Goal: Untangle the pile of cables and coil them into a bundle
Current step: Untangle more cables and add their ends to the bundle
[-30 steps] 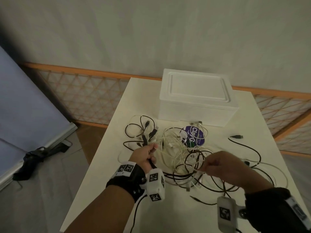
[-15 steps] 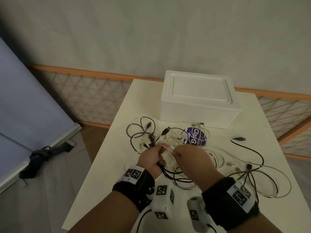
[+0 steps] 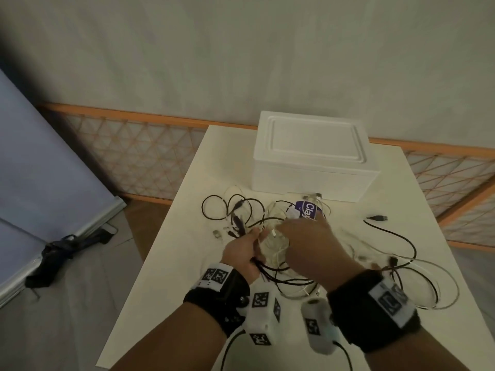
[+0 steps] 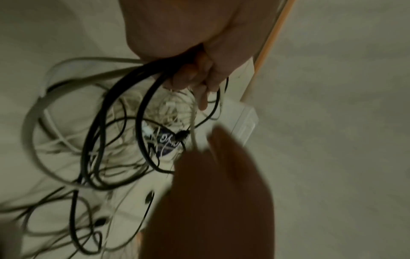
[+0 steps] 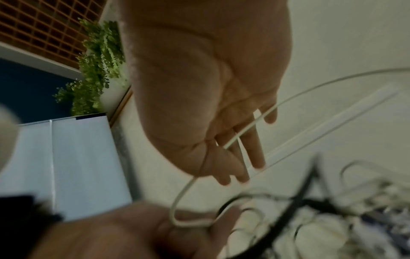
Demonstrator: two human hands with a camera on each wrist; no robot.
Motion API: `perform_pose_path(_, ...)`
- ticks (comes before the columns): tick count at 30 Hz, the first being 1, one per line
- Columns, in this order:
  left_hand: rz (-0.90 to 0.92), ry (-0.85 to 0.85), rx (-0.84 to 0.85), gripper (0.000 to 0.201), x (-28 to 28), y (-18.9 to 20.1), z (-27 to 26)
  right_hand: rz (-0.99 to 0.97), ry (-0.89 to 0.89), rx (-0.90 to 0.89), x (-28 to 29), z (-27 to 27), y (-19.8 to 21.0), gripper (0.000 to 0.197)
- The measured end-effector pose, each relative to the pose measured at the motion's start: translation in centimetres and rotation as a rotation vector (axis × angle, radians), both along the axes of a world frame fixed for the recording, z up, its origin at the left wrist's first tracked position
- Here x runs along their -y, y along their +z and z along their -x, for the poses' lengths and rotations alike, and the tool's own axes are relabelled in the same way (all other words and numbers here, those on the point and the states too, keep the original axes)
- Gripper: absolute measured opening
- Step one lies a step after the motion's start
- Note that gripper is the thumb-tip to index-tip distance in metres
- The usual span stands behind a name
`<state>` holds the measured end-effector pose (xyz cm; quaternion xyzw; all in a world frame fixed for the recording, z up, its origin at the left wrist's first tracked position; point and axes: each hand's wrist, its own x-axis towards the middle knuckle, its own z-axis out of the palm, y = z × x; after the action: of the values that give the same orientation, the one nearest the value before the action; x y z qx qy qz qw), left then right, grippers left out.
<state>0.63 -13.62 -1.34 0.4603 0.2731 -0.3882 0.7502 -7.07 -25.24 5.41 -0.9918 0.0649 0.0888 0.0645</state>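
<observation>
A tangle of black and white cables (image 3: pixel 276 236) lies on the white table (image 3: pixel 174 290). My left hand (image 3: pixel 249 245) grips a bunch of black cables (image 4: pixel 142 105) and a white cable (image 4: pixel 193 122) at the pile's left side, fingers curled round them. My right hand (image 3: pixel 292 231) reaches over the pile just right of the left hand. In the right wrist view a thin white cable (image 5: pixel 310 84) runs across the right hand's (image 5: pixel 235 157) nearly straight fingers and passes between thumb and fingers, then loops down to the left hand (image 5: pixel 177 233).
A white foam box (image 3: pixel 310 156) stands at the table's far side, right behind the pile. A purple labelled disc (image 3: pixel 308 210) lies among the cables. Loose black and white loops spread to the right, ending in a plug (image 3: pixel 377 218). A floor drop lies left of the table.
My right hand has moved left from the pile's right side to meet the left hand, then reached forward over the tangle. The left hand keeps its grip on the cables.
</observation>
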Motion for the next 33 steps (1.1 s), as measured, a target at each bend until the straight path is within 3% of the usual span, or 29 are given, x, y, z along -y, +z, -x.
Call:
perform_pose_path(3,-0.003,-0.021,0.024,0.017,0.1,-0.6,0.5,-0.026,0.111,-0.11,-2.2,-1.2,-1.0,0.04)
perform_pose_path(7,-0.072,-0.017,0.071,0.023,-0.2,-1.3,0.5,-0.187,0.036,-0.178,-3.0,-2.3,-1.8,0.035)
perform_pose_path(13,-0.058,-0.01,0.097,0.017,-0.9,-0.5,-0.9,-0.261,-0.15,0.034,-2.2,-1.9,-1.5,0.018)
perform_pose_path(19,0.015,0.18,0.001,0.023,-2.2,-1.1,-4.1,-0.274,-0.125,-0.055,1.5,1.3,1.5,0.034)
perform_pose_path(23,0.029,0.082,0.0,0.02,-2.1,-0.5,-3.7,-0.273,-0.152,0.035,2.9,1.5,1.2,0.023)
perform_pose_path(29,0.212,0.063,-0.015,0.028,-2.2,0.7,-1.9,-0.507,-0.119,0.261,1.7,1.4,0.6,0.009)
perform_pose_path(33,0.344,0.008,0.086,0.022,-2.2,2.2,-1.2,-0.451,-0.035,0.278,-0.2,1.2,-0.5,0.016)
